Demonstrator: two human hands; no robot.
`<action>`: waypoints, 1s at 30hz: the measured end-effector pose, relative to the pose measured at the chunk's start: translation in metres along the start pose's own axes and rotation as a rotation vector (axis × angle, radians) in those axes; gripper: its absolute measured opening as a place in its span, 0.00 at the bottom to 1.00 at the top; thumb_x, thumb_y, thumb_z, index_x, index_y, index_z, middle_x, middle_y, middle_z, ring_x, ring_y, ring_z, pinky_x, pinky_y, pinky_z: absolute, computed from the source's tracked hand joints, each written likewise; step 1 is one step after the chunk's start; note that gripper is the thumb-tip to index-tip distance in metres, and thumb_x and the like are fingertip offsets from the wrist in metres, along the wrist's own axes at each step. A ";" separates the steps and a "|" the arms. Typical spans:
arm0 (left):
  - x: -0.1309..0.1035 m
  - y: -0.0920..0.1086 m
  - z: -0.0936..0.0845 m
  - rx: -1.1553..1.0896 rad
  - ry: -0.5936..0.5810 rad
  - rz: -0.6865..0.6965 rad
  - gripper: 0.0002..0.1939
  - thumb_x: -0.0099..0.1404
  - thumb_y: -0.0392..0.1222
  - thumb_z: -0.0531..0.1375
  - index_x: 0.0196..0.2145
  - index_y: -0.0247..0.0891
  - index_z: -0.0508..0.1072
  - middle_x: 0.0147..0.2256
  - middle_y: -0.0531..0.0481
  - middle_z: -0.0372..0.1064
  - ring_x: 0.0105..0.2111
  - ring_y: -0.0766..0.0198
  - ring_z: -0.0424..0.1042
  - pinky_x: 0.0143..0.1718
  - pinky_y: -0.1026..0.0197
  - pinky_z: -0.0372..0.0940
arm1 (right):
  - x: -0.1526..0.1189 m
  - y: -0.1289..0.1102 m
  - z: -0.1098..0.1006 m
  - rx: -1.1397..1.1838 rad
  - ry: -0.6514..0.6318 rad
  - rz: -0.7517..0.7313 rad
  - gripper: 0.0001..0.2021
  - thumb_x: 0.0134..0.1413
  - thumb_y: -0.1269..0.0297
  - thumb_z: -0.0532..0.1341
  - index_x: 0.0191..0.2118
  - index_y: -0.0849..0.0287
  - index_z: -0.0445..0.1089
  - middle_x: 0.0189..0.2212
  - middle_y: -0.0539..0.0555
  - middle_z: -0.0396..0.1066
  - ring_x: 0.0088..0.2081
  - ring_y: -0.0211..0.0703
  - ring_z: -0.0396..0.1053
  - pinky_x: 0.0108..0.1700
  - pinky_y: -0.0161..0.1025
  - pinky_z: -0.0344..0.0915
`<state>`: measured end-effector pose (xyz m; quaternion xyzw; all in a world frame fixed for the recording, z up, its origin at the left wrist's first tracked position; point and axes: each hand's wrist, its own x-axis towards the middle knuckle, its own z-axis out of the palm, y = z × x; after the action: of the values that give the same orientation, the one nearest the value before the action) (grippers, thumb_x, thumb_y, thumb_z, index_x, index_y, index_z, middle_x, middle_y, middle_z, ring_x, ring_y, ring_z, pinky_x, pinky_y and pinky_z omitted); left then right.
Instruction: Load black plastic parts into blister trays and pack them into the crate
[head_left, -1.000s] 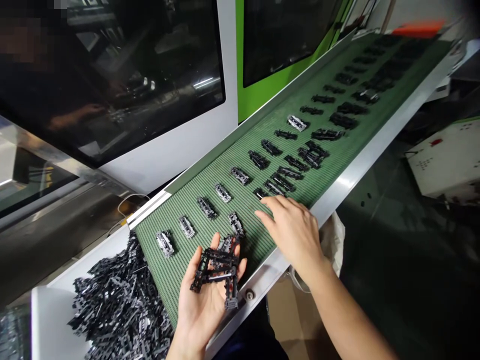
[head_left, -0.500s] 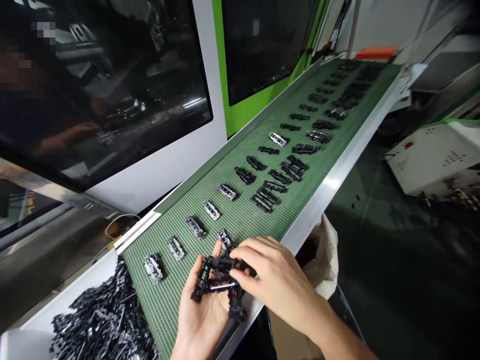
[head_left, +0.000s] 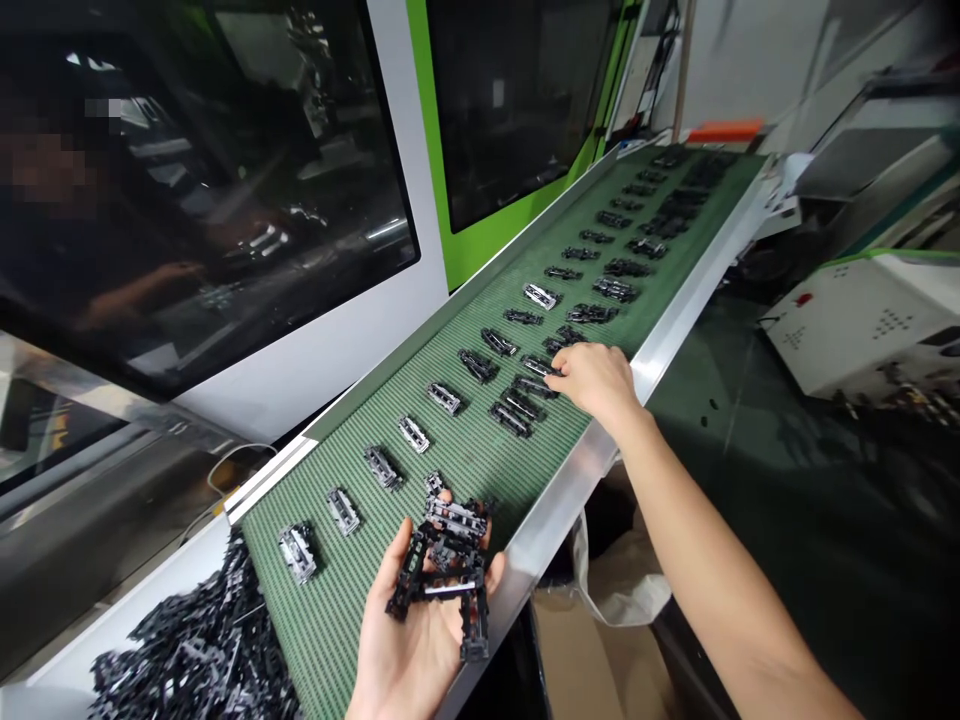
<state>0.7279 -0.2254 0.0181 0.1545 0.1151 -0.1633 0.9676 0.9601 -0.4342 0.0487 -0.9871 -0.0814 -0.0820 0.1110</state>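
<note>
Palm up near the belt's lower edge, my left hand [head_left: 420,630] cradles several black plastic parts [head_left: 450,550] in a loose pile, its fingers curled round them. My right hand [head_left: 596,380] reaches over the green conveyor belt [head_left: 450,470], its fingertips closed at a cluster of black parts [head_left: 536,385]. Whether a part is between those fingertips is hidden. To the left of the cluster runs a row of single parts, some with a silvery sheen, such as the one at the near end [head_left: 298,552].
A large heap of black parts [head_left: 202,640] lies below the belt's near end. The belt's metal side rail [head_left: 555,510] runs beside my right forearm. Under it are an off-white bag [head_left: 622,590] and cardboard [head_left: 600,660]. A machine with dark windows [head_left: 202,180] stands behind.
My right hand has left the pile in my left hand and moved up and right to the cluster on the belt. My left hand still holds its parts. The view has shifted slightly.
</note>
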 end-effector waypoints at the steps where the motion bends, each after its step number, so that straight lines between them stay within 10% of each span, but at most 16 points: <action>1: 0.000 0.000 0.000 0.000 0.003 0.007 0.22 0.73 0.50 0.48 0.55 0.40 0.74 0.56 0.44 0.70 0.60 0.48 0.65 0.65 0.39 0.51 | -0.005 -0.002 -0.002 0.001 0.025 0.009 0.06 0.54 0.64 0.63 0.34 0.58 0.77 0.35 0.54 0.78 0.40 0.48 0.72 0.42 0.43 0.59; 5: 0.001 -0.002 0.003 0.004 -0.013 0.013 0.22 0.73 0.51 0.49 0.54 0.39 0.75 0.55 0.43 0.71 0.58 0.49 0.68 0.64 0.39 0.53 | -0.054 -0.014 -0.023 0.199 0.116 -0.083 0.09 0.56 0.63 0.62 0.40 0.58 0.76 0.37 0.54 0.76 0.43 0.49 0.70 0.44 0.45 0.62; 10: 0.007 -0.012 0.008 0.006 -0.045 -0.070 0.22 0.73 0.49 0.48 0.52 0.39 0.76 0.52 0.45 0.74 0.52 0.52 0.73 0.62 0.44 0.58 | -0.141 -0.035 -0.047 0.609 -0.074 -0.386 0.05 0.56 0.66 0.64 0.40 0.52 0.74 0.36 0.48 0.74 0.39 0.43 0.70 0.45 0.44 0.67; 17: 0.008 -0.029 0.034 0.046 -0.085 -0.218 0.22 0.71 0.52 0.49 0.53 0.46 0.76 0.49 0.46 0.76 0.53 0.50 0.72 0.58 0.46 0.62 | -0.188 -0.018 -0.054 0.649 -0.100 -0.335 0.09 0.57 0.62 0.64 0.44 0.43 0.72 0.38 0.50 0.74 0.43 0.49 0.72 0.43 0.41 0.74; 21: 0.011 -0.055 0.047 -0.039 -0.027 -0.322 0.19 0.70 0.51 0.52 0.50 0.45 0.78 0.47 0.48 0.77 0.51 0.52 0.74 0.60 0.45 0.61 | -0.218 0.018 -0.056 0.803 0.092 -0.146 0.09 0.55 0.61 0.65 0.43 0.44 0.75 0.40 0.52 0.75 0.41 0.49 0.75 0.41 0.38 0.76; 25: 0.020 -0.097 0.049 -0.135 0.196 -0.402 0.19 0.70 0.51 0.54 0.44 0.37 0.81 0.42 0.42 0.79 0.43 0.55 0.78 0.60 0.46 0.61 | -0.261 0.065 -0.051 0.857 0.415 0.345 0.08 0.54 0.56 0.65 0.37 0.51 0.77 0.38 0.55 0.77 0.35 0.47 0.76 0.34 0.36 0.75; 30: 0.060 -0.153 0.052 0.081 0.273 -0.434 0.28 0.71 0.47 0.42 0.42 0.33 0.80 0.43 0.52 0.78 0.50 0.55 0.73 0.45 0.53 0.65 | -0.326 0.103 -0.045 0.742 0.453 0.729 0.12 0.49 0.50 0.66 0.35 0.52 0.77 0.37 0.54 0.78 0.38 0.48 0.76 0.40 0.37 0.74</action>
<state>0.7383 -0.3978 0.0098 0.1853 0.2687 -0.3490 0.8785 0.6546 -0.5899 0.0126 -0.8040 0.2674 -0.2139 0.4861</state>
